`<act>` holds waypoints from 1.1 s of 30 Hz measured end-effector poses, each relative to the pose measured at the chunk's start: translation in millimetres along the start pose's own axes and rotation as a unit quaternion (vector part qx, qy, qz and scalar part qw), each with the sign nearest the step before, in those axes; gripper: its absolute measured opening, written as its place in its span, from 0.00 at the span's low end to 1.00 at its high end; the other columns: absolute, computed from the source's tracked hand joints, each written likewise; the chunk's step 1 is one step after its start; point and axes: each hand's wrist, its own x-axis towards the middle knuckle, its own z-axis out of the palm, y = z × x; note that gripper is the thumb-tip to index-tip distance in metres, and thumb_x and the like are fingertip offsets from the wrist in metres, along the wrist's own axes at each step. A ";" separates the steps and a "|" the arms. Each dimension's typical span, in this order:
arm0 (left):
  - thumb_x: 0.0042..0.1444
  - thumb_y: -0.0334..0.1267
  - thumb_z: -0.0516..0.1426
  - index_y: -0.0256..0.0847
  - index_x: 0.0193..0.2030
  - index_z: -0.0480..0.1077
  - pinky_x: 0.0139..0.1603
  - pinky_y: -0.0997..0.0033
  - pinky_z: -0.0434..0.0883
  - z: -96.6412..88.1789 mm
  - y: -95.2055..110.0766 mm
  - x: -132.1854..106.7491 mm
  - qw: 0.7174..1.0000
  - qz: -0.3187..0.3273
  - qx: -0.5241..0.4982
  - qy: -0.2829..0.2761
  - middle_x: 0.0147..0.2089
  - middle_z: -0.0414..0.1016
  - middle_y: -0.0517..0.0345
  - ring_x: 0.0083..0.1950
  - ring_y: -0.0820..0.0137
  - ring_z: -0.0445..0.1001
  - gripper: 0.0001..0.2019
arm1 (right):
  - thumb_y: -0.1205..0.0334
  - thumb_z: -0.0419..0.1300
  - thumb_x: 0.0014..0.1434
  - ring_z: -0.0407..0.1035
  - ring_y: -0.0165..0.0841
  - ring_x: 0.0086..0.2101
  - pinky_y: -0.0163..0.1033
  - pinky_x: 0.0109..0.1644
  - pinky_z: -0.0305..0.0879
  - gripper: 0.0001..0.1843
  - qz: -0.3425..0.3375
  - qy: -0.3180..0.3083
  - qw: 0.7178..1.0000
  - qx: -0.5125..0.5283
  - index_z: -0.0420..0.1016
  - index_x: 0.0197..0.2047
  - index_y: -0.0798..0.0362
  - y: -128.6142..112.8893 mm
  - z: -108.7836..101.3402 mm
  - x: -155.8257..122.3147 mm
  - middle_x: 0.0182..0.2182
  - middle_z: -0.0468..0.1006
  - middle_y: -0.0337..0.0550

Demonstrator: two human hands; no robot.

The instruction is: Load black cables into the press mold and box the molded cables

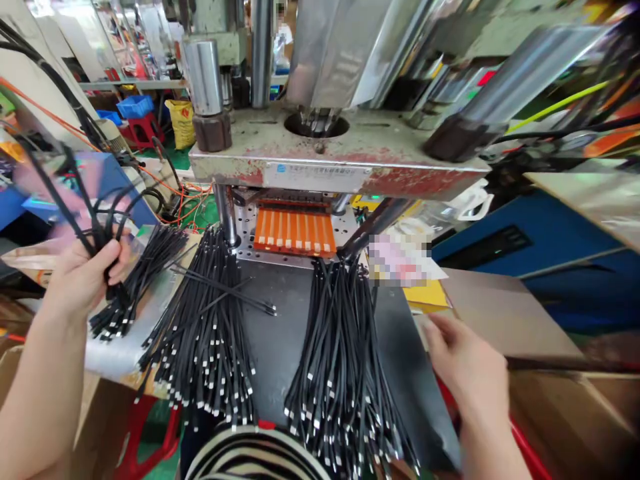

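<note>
Bright, even workshop light; sharp centre, smeared and bent edges.

Lighting: diffuse overhead, no hard shadows. Soft glare on the polished steel columns (203, 77) and on the slanted shiny metal cover (345, 47); pale sheen on the dark grey tabletop (280, 333). Shade beneath the worn, red-stained grey press plate (340, 160), where the orange ribbed mould block (294, 232) sits dimmer. Focus: the loose bundles of black cables with white-tipped ends (340, 373) are crisp. Blur: the raised left hand (87, 277) and its looped black cables (100, 207) show motion smear; the right hand (467, 373) is slightly soft. Distortion: wide-angle stretch bends the right-hand steel column (525, 73) and streaks the corners. Two pixelated patches present.
</note>
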 end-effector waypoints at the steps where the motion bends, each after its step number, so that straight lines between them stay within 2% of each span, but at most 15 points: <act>1: 0.64 0.42 0.49 0.38 0.46 0.66 0.26 0.80 0.54 -5.6 -9.1 6.2 0.993 -0.002 0.116 0.034 0.24 0.58 0.66 0.23 0.81 0.54 0.11 | 0.53 0.56 0.55 0.75 0.45 0.37 0.47 0.42 0.67 0.16 -0.068 -0.039 0.996 0.048 0.79 0.42 0.48 -32.7 -2.2 0.0 0.37 0.81 0.55; 2: 0.64 0.42 0.48 0.37 0.48 0.65 0.29 0.77 0.57 -10.1 -20.5 12.0 0.968 -0.007 0.245 0.061 0.27 0.61 0.64 0.25 0.79 0.58 0.13 | 0.53 0.55 0.56 0.75 0.43 0.38 0.47 0.44 0.67 0.16 -0.144 -0.098 0.980 0.098 0.79 0.42 0.49 -66.9 -2.6 -1.3 0.37 0.81 0.53; 4: 0.63 0.43 0.48 0.36 0.56 0.62 0.35 0.71 0.63 -15.3 -47.7 20.5 0.875 -0.020 0.477 0.081 0.35 0.69 0.56 0.32 0.70 0.68 0.18 | 0.56 0.53 0.60 0.75 0.39 0.40 0.43 0.47 0.66 0.15 -0.291 -0.231 0.914 0.165 0.79 0.42 0.48 -132.8 4.1 -7.4 0.39 0.81 0.47; 6: 0.63 0.47 0.47 0.34 0.63 0.57 0.41 0.64 0.65 -14.7 -75.1 22.6 0.795 -0.048 0.604 0.032 0.43 0.73 0.44 0.41 0.58 0.73 0.25 | 0.62 0.53 0.61 0.75 0.36 0.39 0.39 0.46 0.65 0.13 -0.383 -0.320 0.850 0.171 0.80 0.41 0.48 -186.6 20.7 -15.9 0.38 0.81 0.44; 9: 0.64 0.53 0.43 0.31 0.66 0.54 0.44 0.58 0.67 -5.3 -102.2 13.8 0.747 -0.100 0.656 -0.042 0.46 0.73 0.35 0.45 0.50 0.75 0.31 | 0.66 0.57 0.59 0.74 0.36 0.38 0.37 0.43 0.63 0.10 -0.411 -0.362 0.828 0.123 0.80 0.36 0.50 -236.6 54.2 -26.2 0.35 0.81 0.44; 12: 0.64 0.54 0.42 0.32 0.66 0.56 0.45 0.53 0.68 6.4 -103.6 -0.1 0.729 -0.087 0.679 -0.003 0.47 0.71 0.31 0.47 0.46 0.74 0.32 | 0.67 0.59 0.57 0.75 0.36 0.36 0.36 0.39 0.61 0.08 -0.408 -0.408 0.809 0.115 0.79 0.32 0.50 -256.2 79.9 -29.3 0.32 0.81 0.41; 14: 0.63 0.54 0.44 0.33 0.64 0.58 0.47 0.48 0.67 13.8 -92.8 -8.9 0.745 -0.043 0.664 0.046 0.51 0.68 0.30 0.51 0.43 0.71 0.31 | 0.67 0.60 0.55 0.73 0.34 0.32 0.34 0.36 0.59 0.07 -0.412 -0.433 0.792 0.121 0.78 0.28 0.51 -258.8 86.9 -28.8 0.27 0.80 0.39; 16: 0.62 0.53 0.46 0.32 0.61 0.62 0.49 0.49 0.67 23.9 -77.3 -18.8 0.813 0.002 0.581 0.048 0.52 0.68 0.32 0.53 0.46 0.69 0.29 | 0.68 0.61 0.54 0.71 0.31 0.27 0.33 0.32 0.56 0.07 -0.420 -0.456 0.774 0.128 0.76 0.25 0.52 -256.8 85.2 -28.2 0.23 0.77 0.36; 19: 0.60 0.54 0.49 0.34 0.53 0.66 0.36 0.66 0.71 51.4 -53.5 -37.8 0.939 -0.072 0.297 -0.159 0.42 0.73 0.45 0.40 0.61 0.75 0.26 | 0.68 0.61 0.54 0.64 0.26 0.23 0.31 0.29 0.52 0.07 -0.431 -0.489 0.739 0.170 0.74 0.25 0.53 -250.1 69.1 -30.0 0.19 0.70 0.31; 21: 0.58 0.57 0.50 0.36 0.52 0.65 0.23 0.73 0.66 77.4 -40.1 -48.8 0.934 -0.175 0.084 -0.299 0.36 0.73 0.53 0.28 0.69 0.73 0.26 | 0.66 0.60 0.55 0.59 0.24 0.21 0.30 0.28 0.51 0.07 -0.446 -0.504 0.706 0.218 0.71 0.25 0.53 -245.8 53.2 -33.1 0.18 0.65 0.29; 22: 0.58 0.57 0.51 0.37 0.52 0.64 0.19 0.75 0.63 91.1 -34.1 -51.3 0.926 -0.207 0.002 -0.316 0.35 0.72 0.55 0.25 0.72 0.71 0.26 | 0.65 0.60 0.56 0.57 0.24 0.21 0.30 0.28 0.50 0.08 -0.457 -0.508 0.689 0.242 0.70 0.25 0.53 -244.4 45.3 -34.5 0.18 0.63 0.28; 24: 0.57 0.56 0.53 0.37 0.50 0.64 0.18 0.78 0.60 116.3 -22.1 -46.5 0.939 -0.201 -0.100 -0.260 0.30 0.69 0.60 0.22 0.76 0.67 0.24 | 0.63 0.60 0.57 0.54 0.24 0.21 0.29 0.27 0.49 0.11 -0.478 -0.499 0.671 0.269 0.66 0.24 0.53 -243.7 32.6 -35.2 0.18 0.60 0.28; 26: 0.58 0.53 0.54 0.38 0.45 0.65 0.20 0.79 0.61 134.7 -8.3 -28.1 0.965 -0.122 -0.123 -0.196 0.25 0.67 0.64 0.21 0.77 0.64 0.20 | 0.63 0.60 0.57 0.53 0.24 0.21 0.30 0.27 0.49 0.14 -0.486 -0.458 0.693 0.271 0.63 0.23 0.53 -246.7 27.0 -29.9 0.18 0.59 0.28; 29: 0.59 0.48 0.55 0.38 0.39 0.69 0.27 0.76 0.66 150.1 17.6 14.2 0.982 0.081 -0.018 -0.170 0.27 0.69 0.61 0.25 0.75 0.67 0.14 | 0.63 0.59 0.57 0.57 0.25 0.23 0.31 0.30 0.51 0.14 -0.462 -0.331 0.775 0.276 0.64 0.22 0.53 -258.3 32.7 -6.2 0.19 0.64 0.31; 33: 0.61 0.42 0.54 0.38 0.40 0.72 0.44 0.69 0.68 163.1 42.7 59.1 0.928 0.312 0.179 -0.094 0.37 0.74 0.53 0.40 0.68 0.72 0.10 | 0.59 0.57 0.58 0.60 0.27 0.24 0.32 0.31 0.53 0.11 -0.364 -0.175 0.858 0.318 0.69 0.26 0.53 -279.7 51.9 41.5 0.20 0.67 0.33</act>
